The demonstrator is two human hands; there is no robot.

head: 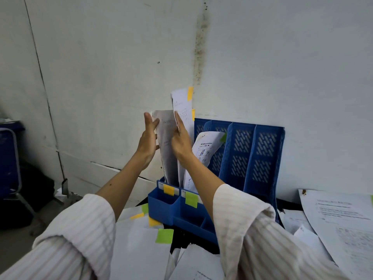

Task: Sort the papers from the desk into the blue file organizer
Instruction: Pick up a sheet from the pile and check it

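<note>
The blue file organizer point(248, 156) stands against the white wall, with several upright slots. In its leftmost slot stands a white paper point(167, 142), its lower end inside the slot. My left hand point(148, 141) presses the paper's left side with fingers stretched up, and my right hand point(180, 138) presses its right side. Just behind it rises a taller sheet with an orange sticky tab point(182, 104). A curled sheet with a green tab point(205, 150) leans in the neighbouring slot. Orange and green sticky notes point(190, 200) mark the slot fronts.
Loose white papers point(141, 245) with orange and green sticky notes cover the desk in front and to the left. More printed sheets point(339, 221) lie at the right. A blue chair point(9, 158) stands at the far left, beyond the desk edge.
</note>
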